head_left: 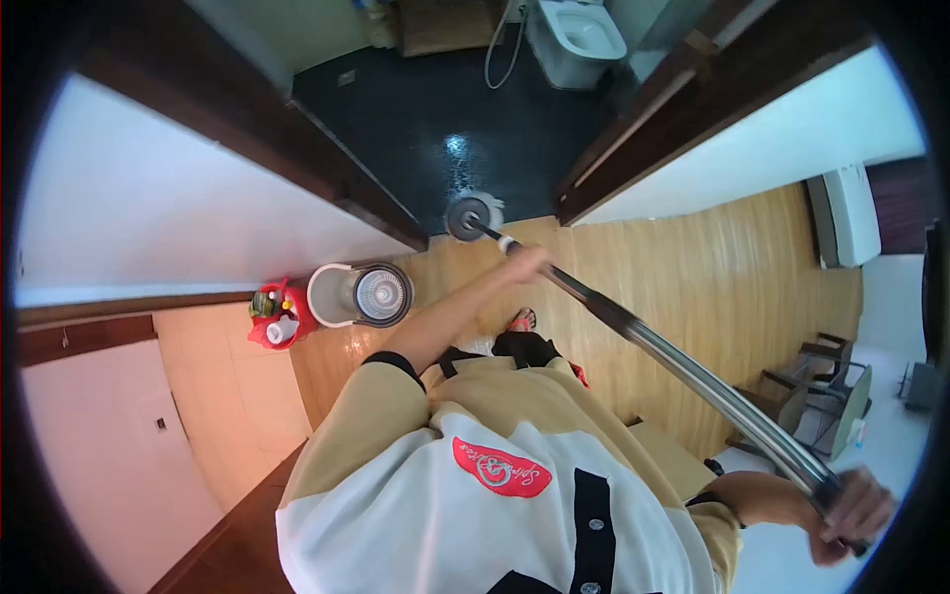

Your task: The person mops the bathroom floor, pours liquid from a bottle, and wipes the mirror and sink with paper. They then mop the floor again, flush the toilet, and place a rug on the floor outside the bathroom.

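My left hand (pixel 529 263) is closed round the lower part of a long metal mop handle (pixel 683 366). At the lower right, my right hand (pixel 856 513) grips the handle's upper end. The handle slants down from right to left, ending in a round grey mop head (pixel 468 218) with pale strands showing at its edge. That head rests at the doorway, where the dark bathroom floor (pixel 396 129) meets the wood-look floor (pixel 633 267). A wet, shiny patch shows on the dark floor just beyond it.
A mop bucket with a spinner basket (pixel 382 294) stands left of my left arm, beside a red container (pixel 282 315) holding bottles. Dark door frames (pixel 346 183) flank the doorway. A toilet (pixel 579 45) and hose (pixel 503 61) are beyond. Chairs (pixel 792 396) and a table (pixel 853 414) stand at right.
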`<action>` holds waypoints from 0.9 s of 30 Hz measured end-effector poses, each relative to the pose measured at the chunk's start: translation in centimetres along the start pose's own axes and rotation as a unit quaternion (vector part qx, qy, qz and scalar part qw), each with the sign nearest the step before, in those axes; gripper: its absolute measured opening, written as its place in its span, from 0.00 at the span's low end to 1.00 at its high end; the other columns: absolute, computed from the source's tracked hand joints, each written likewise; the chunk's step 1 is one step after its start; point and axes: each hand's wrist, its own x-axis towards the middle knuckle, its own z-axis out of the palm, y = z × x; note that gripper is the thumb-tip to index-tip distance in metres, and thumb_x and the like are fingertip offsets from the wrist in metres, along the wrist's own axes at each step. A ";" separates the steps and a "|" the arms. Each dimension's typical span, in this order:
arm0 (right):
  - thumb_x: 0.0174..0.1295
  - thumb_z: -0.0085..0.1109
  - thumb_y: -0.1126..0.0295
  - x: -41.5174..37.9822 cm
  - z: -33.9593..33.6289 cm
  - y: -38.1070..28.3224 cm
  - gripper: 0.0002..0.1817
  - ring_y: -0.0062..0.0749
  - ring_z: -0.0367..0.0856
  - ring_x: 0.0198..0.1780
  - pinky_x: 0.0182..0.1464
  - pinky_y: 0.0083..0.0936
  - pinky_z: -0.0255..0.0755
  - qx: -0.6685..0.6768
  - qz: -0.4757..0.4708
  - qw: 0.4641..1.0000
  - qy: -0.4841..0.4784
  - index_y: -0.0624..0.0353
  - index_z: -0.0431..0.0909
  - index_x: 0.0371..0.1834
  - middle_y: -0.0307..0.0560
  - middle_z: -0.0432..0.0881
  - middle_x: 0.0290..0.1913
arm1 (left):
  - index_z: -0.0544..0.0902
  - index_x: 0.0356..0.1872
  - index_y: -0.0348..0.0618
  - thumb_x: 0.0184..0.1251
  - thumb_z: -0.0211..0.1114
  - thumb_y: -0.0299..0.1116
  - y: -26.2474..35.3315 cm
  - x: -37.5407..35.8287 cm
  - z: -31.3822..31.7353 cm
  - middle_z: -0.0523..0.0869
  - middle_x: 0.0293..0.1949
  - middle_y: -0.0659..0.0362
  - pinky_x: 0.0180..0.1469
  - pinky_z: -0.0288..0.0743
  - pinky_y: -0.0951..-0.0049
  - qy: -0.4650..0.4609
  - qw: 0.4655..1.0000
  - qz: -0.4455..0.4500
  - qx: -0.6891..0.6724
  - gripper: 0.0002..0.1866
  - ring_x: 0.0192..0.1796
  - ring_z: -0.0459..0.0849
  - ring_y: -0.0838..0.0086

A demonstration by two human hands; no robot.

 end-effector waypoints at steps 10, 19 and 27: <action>0.53 0.59 0.74 -22.3 -9.2 23.7 0.06 0.39 0.76 0.34 0.51 0.45 0.67 -0.136 0.368 0.916 0.078 0.60 0.71 0.25 0.48 0.75 0.26 | 0.81 0.33 0.50 0.36 0.71 0.28 -5.9 2.4 1.7 0.82 0.34 0.59 0.53 0.64 0.59 0.048 0.986 -0.103 0.121 0.17 0.48 0.76 0.59; 0.51 0.59 0.40 -6.4 -9.1 25.6 0.31 0.42 0.77 0.25 0.42 0.46 0.72 -0.210 0.233 0.949 0.029 0.63 0.71 0.21 0.49 0.76 0.20 | 0.76 0.25 0.47 0.39 0.64 0.22 -1.2 18.8 -1.4 0.79 0.30 0.58 0.49 0.63 0.66 0.038 0.992 0.046 -0.114 0.10 0.45 0.76 0.60; 0.54 0.52 0.54 -4.1 -6.1 42.9 0.22 0.44 0.77 0.27 0.43 0.47 0.72 -0.343 0.189 0.914 0.104 0.68 0.72 0.21 0.53 0.76 0.22 | 0.73 0.28 0.42 0.47 0.66 0.29 -13.8 30.0 -9.1 0.75 0.30 0.56 0.45 0.67 0.62 0.103 0.987 0.053 -0.116 0.10 0.42 0.74 0.58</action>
